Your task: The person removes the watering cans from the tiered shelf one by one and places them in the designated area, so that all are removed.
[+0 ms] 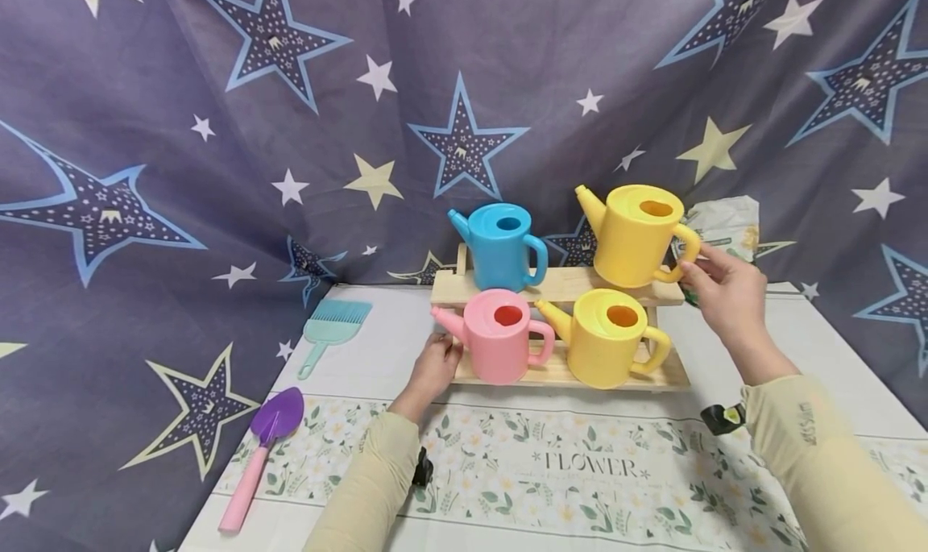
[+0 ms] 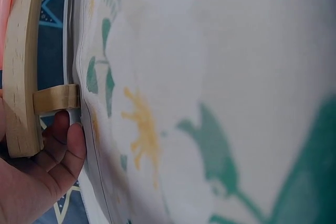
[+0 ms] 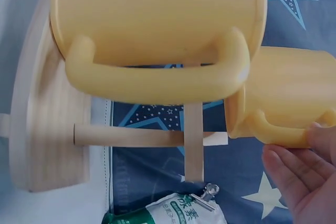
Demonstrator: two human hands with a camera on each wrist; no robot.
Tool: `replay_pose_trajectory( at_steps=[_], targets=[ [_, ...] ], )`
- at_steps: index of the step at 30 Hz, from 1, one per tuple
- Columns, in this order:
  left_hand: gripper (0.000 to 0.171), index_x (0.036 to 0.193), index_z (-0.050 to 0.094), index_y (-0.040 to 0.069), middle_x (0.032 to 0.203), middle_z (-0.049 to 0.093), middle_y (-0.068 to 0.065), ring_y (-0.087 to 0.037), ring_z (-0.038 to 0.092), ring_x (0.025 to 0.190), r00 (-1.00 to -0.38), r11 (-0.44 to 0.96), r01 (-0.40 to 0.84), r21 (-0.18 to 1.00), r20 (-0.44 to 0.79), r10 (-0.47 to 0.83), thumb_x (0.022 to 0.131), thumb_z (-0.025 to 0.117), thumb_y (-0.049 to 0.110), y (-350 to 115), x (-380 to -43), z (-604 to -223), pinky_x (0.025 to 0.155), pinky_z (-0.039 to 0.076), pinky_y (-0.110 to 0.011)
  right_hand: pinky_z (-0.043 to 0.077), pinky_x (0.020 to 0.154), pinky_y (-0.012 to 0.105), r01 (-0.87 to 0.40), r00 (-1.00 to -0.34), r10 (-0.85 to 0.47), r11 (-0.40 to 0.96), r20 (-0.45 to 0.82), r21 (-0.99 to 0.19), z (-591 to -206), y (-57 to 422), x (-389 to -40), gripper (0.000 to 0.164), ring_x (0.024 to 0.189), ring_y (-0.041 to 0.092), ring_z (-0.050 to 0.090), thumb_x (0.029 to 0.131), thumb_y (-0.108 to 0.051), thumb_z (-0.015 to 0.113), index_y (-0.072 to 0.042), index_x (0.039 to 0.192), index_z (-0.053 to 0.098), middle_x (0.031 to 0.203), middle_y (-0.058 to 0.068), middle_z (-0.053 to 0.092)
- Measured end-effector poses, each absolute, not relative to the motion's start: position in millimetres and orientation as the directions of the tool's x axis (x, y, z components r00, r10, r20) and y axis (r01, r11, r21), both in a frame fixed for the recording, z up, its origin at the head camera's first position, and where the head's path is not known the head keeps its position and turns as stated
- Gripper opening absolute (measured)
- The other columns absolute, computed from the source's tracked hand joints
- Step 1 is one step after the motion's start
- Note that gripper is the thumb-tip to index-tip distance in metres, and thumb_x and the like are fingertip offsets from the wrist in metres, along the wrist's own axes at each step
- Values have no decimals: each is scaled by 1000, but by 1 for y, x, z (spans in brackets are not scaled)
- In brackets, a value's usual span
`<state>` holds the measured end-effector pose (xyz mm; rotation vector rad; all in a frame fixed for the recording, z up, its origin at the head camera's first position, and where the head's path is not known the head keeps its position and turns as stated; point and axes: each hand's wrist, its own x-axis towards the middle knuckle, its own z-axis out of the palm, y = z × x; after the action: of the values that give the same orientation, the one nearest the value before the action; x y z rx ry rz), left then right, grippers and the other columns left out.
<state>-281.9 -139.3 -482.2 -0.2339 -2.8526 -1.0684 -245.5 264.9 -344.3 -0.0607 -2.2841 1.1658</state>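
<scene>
A two-tier wooden stand (image 1: 558, 284) holds several toy watering cans. My right hand (image 1: 731, 292) pinches the handle of the upper yellow watering can (image 1: 636, 242), at the right of the upper tier. Whether its base touches the board, I cannot tell. In the right wrist view, fingers and thumb meet on that handle. My left hand (image 1: 435, 367) grips the left end of the lower board (image 2: 21, 77), its fingers curled beneath the wood. Left on the upper tier is a blue watering can (image 1: 500, 250); below stand a pink watering can (image 1: 496, 346) and another yellow watering can (image 1: 605, 346).
A purple trowel (image 1: 279, 415) with a pink handle and a mint-coloured brush (image 1: 335, 326) lie at the table's left. Behind the right hand stands a white and green bag (image 1: 732, 222), clipped in the right wrist view. A star-patterned curtain (image 1: 290, 117) hangs behind.
</scene>
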Motion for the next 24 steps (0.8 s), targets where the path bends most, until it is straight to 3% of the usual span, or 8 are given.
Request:
replay_pose_trajectory(
  at_steps=[10, 15, 17, 22, 24],
  targets=[
    [45, 138, 51, -3, 124, 53, -20, -37, 56, 115, -985, 746, 168, 645, 136, 104, 102, 49, 23, -138, -280, -481, 100, 45, -49, 44, 65, 1, -174, -843, 319, 603, 434, -779, -341, 283, -237, 45, 70, -24, 51, 96, -24, 63, -4, 136, 57, 115, 23, 65],
    [44, 137, 52, -4, 125, 53, -20, -37, 56, 115, -986, 743, 164, 649, 134, 101, 102, 50, 23, -138, -280, -480, 99, 45, -50, 47, 63, 4, -158, -830, 353, 594, 432, -789, -341, 291, -232, 43, 71, -20, 55, 94, -24, 66, -6, 132, 61, 105, 3, 71],
    [44, 137, 52, -5, 125, 53, -20, -37, 56, 115, -985, 746, 167, 645, 136, 104, 102, 49, 22, -139, -280, -480, 98, 45, -50, 47, 63, 4, -141, -825, 369, 600, 428, -788, -340, 294, -230, 43, 70, -19, 55, 94, -25, 65, -6, 132, 61, 106, 2, 70],
    [43, 135, 53, -6, 124, 53, -20, -36, 57, 113, -984, 743, 175, 646, 142, 108, 102, 49, 22, -139, -280, -480, 97, 46, -50, 47, 68, 4, -107, -825, 404, 575, 396, -811, -338, 302, -223, 47, 73, -20, 56, 94, -25, 65, -7, 137, 57, 121, 18, 64],
    [42, 134, 54, -6, 123, 53, -20, -36, 57, 112, -982, 742, 183, 645, 151, 111, 102, 49, 21, -139, -280, -481, 96, 46, -51, 47, 68, 4, -109, -824, 417, 548, 384, -829, -337, 306, -220, 47, 74, -19, 57, 94, -24, 65, -7, 137, 57, 117, 6, 68]
  ],
)
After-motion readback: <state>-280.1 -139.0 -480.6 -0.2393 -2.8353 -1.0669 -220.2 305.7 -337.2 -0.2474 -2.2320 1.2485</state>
